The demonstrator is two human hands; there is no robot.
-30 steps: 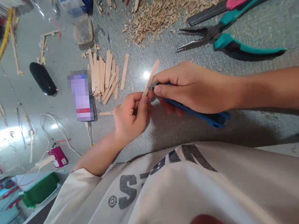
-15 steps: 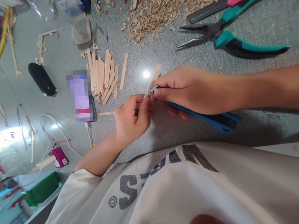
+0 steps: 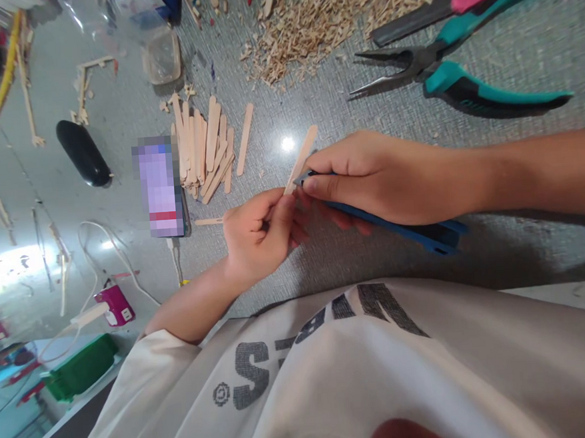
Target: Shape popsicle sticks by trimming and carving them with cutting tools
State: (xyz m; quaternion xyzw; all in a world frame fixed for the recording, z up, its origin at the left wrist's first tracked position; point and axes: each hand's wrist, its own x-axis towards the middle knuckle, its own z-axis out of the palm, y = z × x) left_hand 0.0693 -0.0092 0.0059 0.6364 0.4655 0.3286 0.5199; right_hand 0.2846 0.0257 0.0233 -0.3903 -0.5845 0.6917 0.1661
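My left hand [image 3: 260, 231] pinches the lower end of a wooden popsicle stick [image 3: 304, 150], which slants up to the right over the table. Wrapped around a blue utility knife [image 3: 397, 221], my right hand [image 3: 369, 173] holds the short metal blade against the stick, just above the left fingertips. The knife's long handle runs out under the right palm toward my body. Another stick [image 3: 207, 221] lies by the left knuckles, partly hidden by the hand. A pile of popsicle sticks [image 3: 201, 142] lies beyond the left hand, with a single stick [image 3: 245, 139] beside it.
Wood shavings [image 3: 304, 34] are heaped at the back. Teal-handled pliers [image 3: 426, 63] and a pink-handled file-like tool [image 3: 413, 20] lie at the right. Leftward are a phone [image 3: 160, 188] on a cable, a black case [image 3: 83, 153], a plastic container [image 3: 161, 54] and a magenta plug adapter [image 3: 115, 306].
The stick has turned so that its broad face shows more. The knife blade stays against it, shifted very slightly. The whole view has moved a little.
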